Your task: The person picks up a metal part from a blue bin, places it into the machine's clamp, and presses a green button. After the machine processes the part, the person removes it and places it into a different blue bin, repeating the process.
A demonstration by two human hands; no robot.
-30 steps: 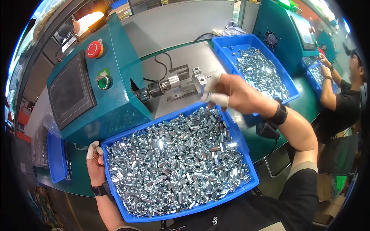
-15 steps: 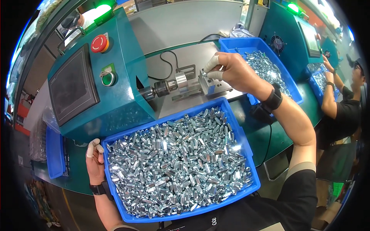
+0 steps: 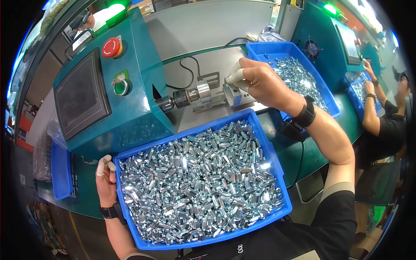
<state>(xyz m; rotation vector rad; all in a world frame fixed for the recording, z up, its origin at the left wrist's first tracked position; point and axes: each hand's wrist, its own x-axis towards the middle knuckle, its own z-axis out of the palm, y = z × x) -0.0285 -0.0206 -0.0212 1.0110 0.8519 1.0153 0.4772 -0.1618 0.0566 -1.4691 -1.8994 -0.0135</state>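
My right hand, white covers on its fingertips, pinches at the top of a small metal fixture block. Whatever is between the fingertips is hidden. Left of the block, a drill-type chuck reaches out of the teal machine, with a silvery ring-shaped part beside it. My left hand rests by the left side of a large blue tray, its fingers loosely bent and apart with nothing seen in them. Shiny hexagonal metal pieces fill this tray.
A second blue tray behind my right hand holds more metal pieces. The machine carries a dark screen, a red stop button and a green button. To the right, a co-worker sits at another teal machine.
My right hand has shifted slightly left and turned, and its fingertips now press closer together at the fixture block. My left hand stays at the tray's side.
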